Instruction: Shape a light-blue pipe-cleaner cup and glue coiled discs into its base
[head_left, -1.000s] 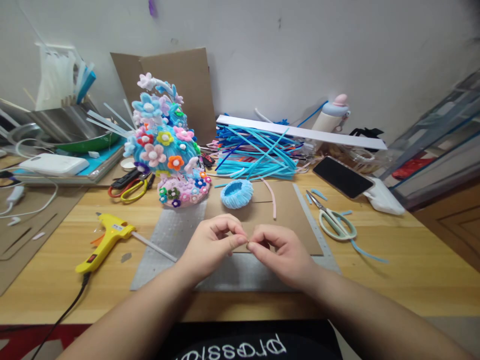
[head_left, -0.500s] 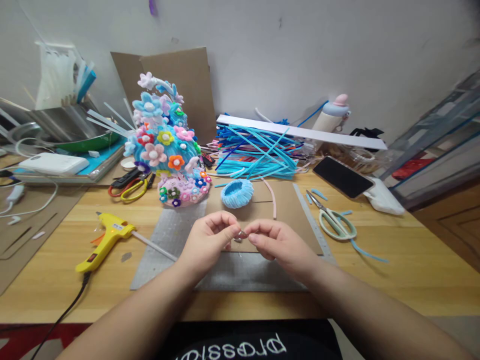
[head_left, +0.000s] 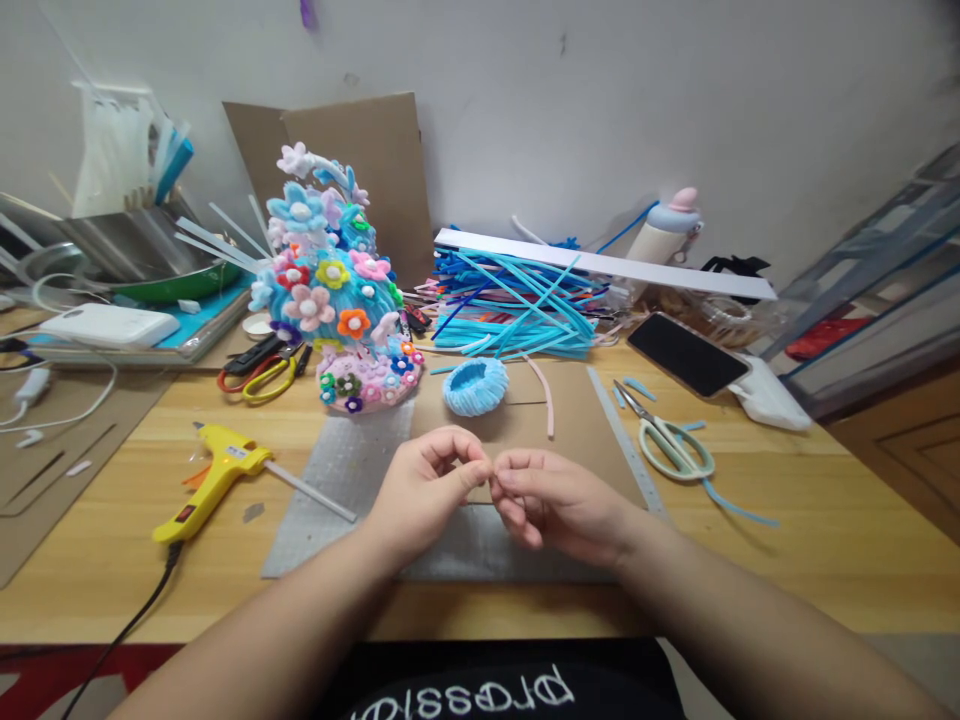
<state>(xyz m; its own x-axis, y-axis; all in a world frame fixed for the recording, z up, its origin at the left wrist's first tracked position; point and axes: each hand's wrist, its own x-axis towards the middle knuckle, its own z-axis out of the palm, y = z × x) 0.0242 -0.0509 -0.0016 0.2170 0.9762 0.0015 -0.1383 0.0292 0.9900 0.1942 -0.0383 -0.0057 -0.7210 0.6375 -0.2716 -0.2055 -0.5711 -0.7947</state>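
Note:
My left hand (head_left: 439, 485) and my right hand (head_left: 559, 500) meet fingertip to fingertip over a brown cardboard sheet (head_left: 585, 430). Both are closed in a pinch; whatever they hold is hidden between the fingers and too small to name. Just beyond them a small light-blue fuzzy bowl-shaped piece (head_left: 475, 387) rests on the cardboard, its hollow tipped toward the left. A pink pipe cleaner (head_left: 541, 395) lies to the right of that piece. Under the cardboard is a grey cutting mat (head_left: 315, 520).
A yellow glue gun (head_left: 214, 475) lies left, its cord running off the front edge. Pale-handled scissors (head_left: 675, 448) and a phone (head_left: 688, 354) lie right. Behind stand a flower-covered pipe-cleaner craft (head_left: 322, 290) and a pile of blue pipe cleaners (head_left: 517, 300). Red-and-yellow-handled pliers (head_left: 266, 378) lie left of the craft.
My fingertips have drawn together, and the small shiny thing seen between them earlier is now covered. My right hand has turned slightly, its lower fingers curling nearer the left hand.

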